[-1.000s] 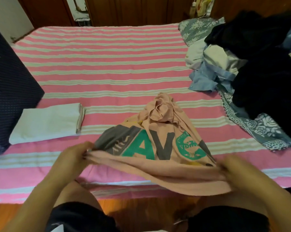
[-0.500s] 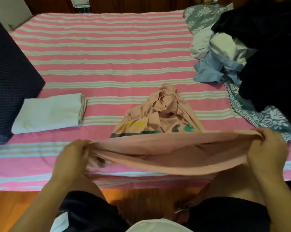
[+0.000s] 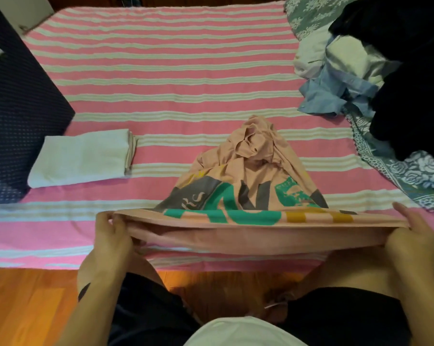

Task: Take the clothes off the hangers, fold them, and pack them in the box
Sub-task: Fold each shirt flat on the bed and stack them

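Both hands, left (image 3: 113, 236) and right (image 3: 410, 236), pinch the shirt (image 3: 248, 191) hem taut at lower centre, fingers curled. One folded cloth (image 3: 81, 158) lies centre left; the pile (image 3: 360, 78) upper right remains unfolded; nothing is seen packed.

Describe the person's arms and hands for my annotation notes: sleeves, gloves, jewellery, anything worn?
Both forearms are bare to the frame edge, with no sleeves in sight. The left hand and right hand wear no gloves, and no rings, watch or bracelets show. Lower down are dark shorts and a white top.
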